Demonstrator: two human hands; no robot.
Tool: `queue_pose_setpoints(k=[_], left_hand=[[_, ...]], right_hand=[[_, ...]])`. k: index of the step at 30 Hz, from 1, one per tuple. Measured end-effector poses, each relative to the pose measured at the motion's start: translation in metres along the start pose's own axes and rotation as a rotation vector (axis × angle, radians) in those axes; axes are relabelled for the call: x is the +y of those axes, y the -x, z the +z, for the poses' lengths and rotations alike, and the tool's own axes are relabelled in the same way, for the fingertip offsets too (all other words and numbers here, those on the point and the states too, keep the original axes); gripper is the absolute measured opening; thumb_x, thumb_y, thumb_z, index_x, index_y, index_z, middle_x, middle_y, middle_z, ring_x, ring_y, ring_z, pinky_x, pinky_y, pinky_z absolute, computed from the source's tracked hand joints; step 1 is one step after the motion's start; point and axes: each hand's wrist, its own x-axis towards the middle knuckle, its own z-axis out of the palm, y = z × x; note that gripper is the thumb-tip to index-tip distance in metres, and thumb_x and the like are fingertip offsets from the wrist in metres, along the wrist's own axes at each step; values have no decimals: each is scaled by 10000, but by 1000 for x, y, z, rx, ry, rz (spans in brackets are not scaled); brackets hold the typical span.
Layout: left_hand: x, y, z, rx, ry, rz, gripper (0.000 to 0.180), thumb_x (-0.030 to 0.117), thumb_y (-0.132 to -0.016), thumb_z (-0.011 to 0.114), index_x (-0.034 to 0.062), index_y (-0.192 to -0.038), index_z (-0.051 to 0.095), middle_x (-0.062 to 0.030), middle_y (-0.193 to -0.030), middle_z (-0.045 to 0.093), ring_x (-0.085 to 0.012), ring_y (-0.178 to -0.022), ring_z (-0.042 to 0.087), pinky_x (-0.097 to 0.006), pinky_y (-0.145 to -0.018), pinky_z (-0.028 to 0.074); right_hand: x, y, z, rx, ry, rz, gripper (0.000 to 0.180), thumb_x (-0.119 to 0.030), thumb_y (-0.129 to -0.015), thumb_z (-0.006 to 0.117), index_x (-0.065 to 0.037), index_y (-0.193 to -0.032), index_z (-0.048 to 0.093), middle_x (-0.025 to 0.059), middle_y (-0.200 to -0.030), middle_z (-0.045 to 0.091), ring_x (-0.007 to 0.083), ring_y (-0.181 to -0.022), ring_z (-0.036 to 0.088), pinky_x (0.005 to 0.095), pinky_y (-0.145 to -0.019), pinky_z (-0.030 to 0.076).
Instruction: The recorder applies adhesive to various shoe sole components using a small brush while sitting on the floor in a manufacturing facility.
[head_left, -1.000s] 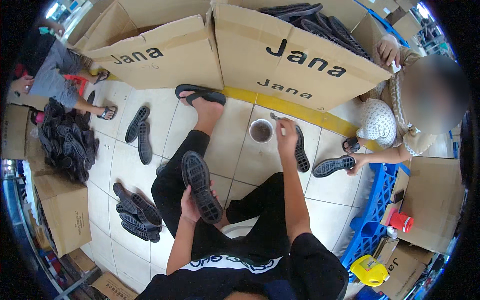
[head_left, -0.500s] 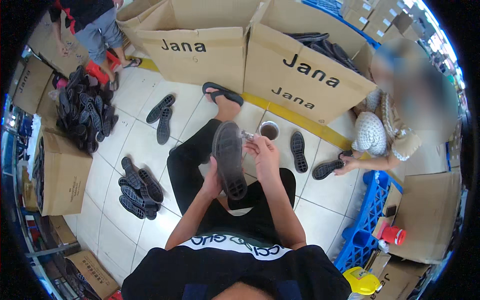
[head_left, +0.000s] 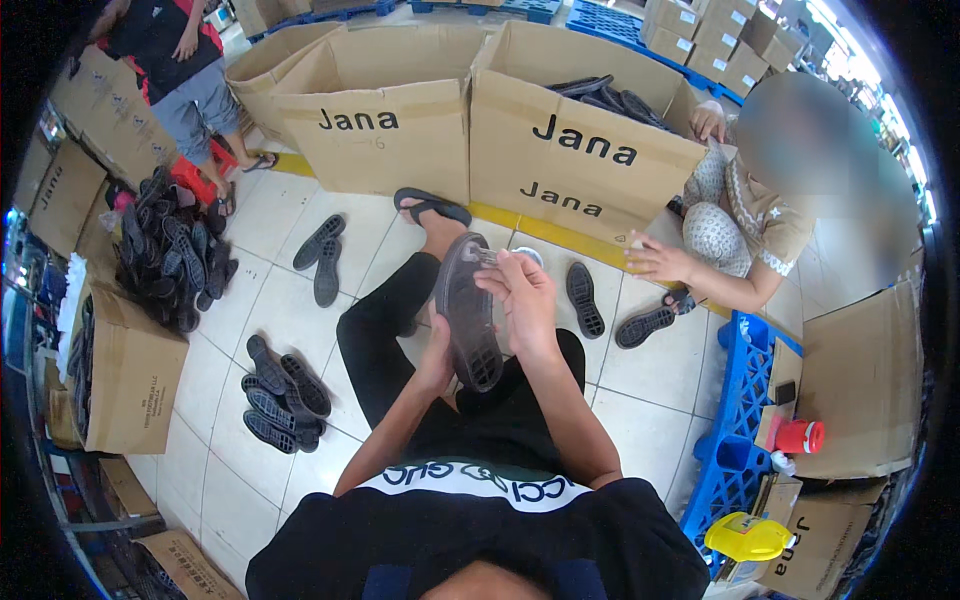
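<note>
A dark, slightly see-through shoe sole [head_left: 467,315] is held upright over my lap. My left hand [head_left: 434,355] is closed on its lower left edge. In my right hand [head_left: 525,298] is a small pale brush-like tool [head_left: 486,257], pinched between the fingers, its tip against the sole's upper face; its exact kind is hard to make out. Behind my right fingers a white cup [head_left: 529,254] on the floor is mostly hidden. Two more soles, a near one [head_left: 585,300] and a farther one [head_left: 645,327], lie on the tiles to the right.
Several soles [head_left: 283,400] and a pair [head_left: 321,258] lie on the left floor, with a big heap [head_left: 165,235] beyond. Cardboard boxes [head_left: 580,160] stand ahead. A co-worker's hand [head_left: 660,262] is at right, near a blue pallet [head_left: 730,400] and yellow jug [head_left: 748,537].
The tool has moved from the sole's upper right edge onto its face. The co-worker's hand has let go of the sole at right and lifted. My view has shifted slightly.
</note>
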Motion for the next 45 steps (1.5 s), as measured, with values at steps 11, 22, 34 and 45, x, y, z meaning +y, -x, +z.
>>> queue_pose_setpoints(k=[11, 22, 34, 45], left_hand=[[59, 0, 29, 29, 140, -83, 735, 626, -969, 185, 50, -1349, 435, -109, -1179, 580, -229, -1057, 588, -375, -916, 479], [66, -17, 27, 78, 259, -35, 754, 648, -956, 176, 71, -1376, 419, -112, -1251, 571, -271, -1050, 605, -420, -895, 494], [68, 1, 55, -71, 272, -219, 748, 649, -956, 196, 83, -1402, 396, -132, -1248, 563, -271, -1032, 613, -397, -878, 491], [75, 6, 53, -61, 276, -219, 757, 648, -954, 187, 75, -1404, 392, -141, -1264, 558, -277, -1034, 616, -420, -876, 505]], right_hand=[[-7, 56, -22, -406, 817, -309, 72, -6, -894, 615, 35, -955, 616, 80, -896, 608, 115, -703, 621, 225, -598, 503], [-51, 82, -46, -667, 1344, -569, 133, -45, -859, 646, 5, -980, 621, 126, -1033, 600, 277, -859, 637, 327, -711, 525], [-94, -20, 2, -598, 1500, -1155, 190, -31, -827, 632, 11, -1012, 636, 119, -1118, 609, 276, -970, 632, 354, -801, 535], [-102, -25, 8, -762, 1723, -1255, 314, -34, -751, 638, -16, -1064, 625, 99, -1193, 574, 260, -1020, 629, 326, -772, 562]])
